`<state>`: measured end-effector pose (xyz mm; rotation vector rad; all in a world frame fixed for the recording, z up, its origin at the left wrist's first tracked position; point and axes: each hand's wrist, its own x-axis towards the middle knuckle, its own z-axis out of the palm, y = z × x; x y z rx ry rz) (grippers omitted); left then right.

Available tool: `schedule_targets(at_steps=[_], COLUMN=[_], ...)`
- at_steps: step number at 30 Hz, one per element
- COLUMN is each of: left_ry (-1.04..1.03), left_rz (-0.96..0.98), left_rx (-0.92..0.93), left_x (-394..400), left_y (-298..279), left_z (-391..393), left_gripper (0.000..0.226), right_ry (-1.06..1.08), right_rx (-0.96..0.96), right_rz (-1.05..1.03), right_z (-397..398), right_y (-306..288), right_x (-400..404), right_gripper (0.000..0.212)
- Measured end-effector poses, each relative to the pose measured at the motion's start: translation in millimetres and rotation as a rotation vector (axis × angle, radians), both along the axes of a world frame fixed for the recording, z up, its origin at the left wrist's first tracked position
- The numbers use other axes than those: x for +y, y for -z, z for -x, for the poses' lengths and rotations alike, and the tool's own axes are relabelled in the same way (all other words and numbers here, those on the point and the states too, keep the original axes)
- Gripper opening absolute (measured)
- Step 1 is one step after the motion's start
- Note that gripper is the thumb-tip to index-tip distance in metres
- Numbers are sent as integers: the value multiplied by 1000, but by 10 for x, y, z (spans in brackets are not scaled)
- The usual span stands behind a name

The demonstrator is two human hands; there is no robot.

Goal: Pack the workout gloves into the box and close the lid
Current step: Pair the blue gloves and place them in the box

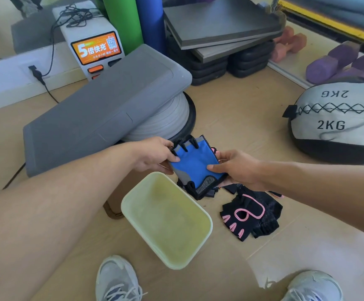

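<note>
Floor: pale wood-look boards, gym clutter around; person standing or crouched over it, shoes at the bottom edge.
Far left, background: white charging kiosk (94,43) with orange screen, cable running to a wall socket; not part of the task.
Grey step board (103,109): leans on a round white-and-black base, just behind the hands; keep the gloves clear of it.
Left hand (155,156): closed on the left edge of the blue glove (196,166), thumb on top, fingers underneath.
Box (166,220): pale green, rectangular, open and empty, on the floor just below and left of the held glove. No lid identified in view.
Blue glove: held flat between both hands, above the floor, its lower corner over the box's far rim; more dark gloves appear to lie stacked beneath it, count cannot be told.
Right hand (239,170): gripping the glove's right edge and wrist strap, thumb pressed on the blue panel.
Black-and-pink glove (250,216): on the floor, just right of the box, not yet packed.
Medicine ball (337,122): marked 2KG, well apart at right.
Step in hand (judgement): lower the blue glove flat into the box.
Technique (judgement): keep it flat, long side along the box's long side, strap tucked, so later gloves stack level and the lid seats.
Risk (judgement): fingers or strap draped over the rim would block closing.
</note>
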<state>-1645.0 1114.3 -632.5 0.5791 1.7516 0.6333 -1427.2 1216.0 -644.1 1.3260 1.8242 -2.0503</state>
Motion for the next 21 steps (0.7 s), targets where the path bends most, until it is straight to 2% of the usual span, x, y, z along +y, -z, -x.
schedule_targets(at_steps=[2,4,6,9,12,17,21], left_ry=[67,177,341,552,576,604,653], left_rz=[-8,1,45,180,288,504,524], left_rx=[66,218,447,733,796,800,782], left_x=[-2,-44,-125,-269,-414,-675,-805], left_y=[16,21,41,80,212,515,608], left_z=[24,54,119,207,277,361,284], left_gripper=[52,34,27,38,50,55,38], right_ry=[0,-14,-106,-350,-591,-939,-956], right_rx=[2,-17,-67,-167,-154,-250,-409], right_rz=[32,9,-133,-395,-472,-415,-478], right_z=[-8,-18,-37,-75,-100,-140,-200], right_y=[40,85,139,136,141,213,399], right_x=[-25,-70,-120,-211,-302,-469,-448], right_gripper=[18,16,9,4,19,25,25])
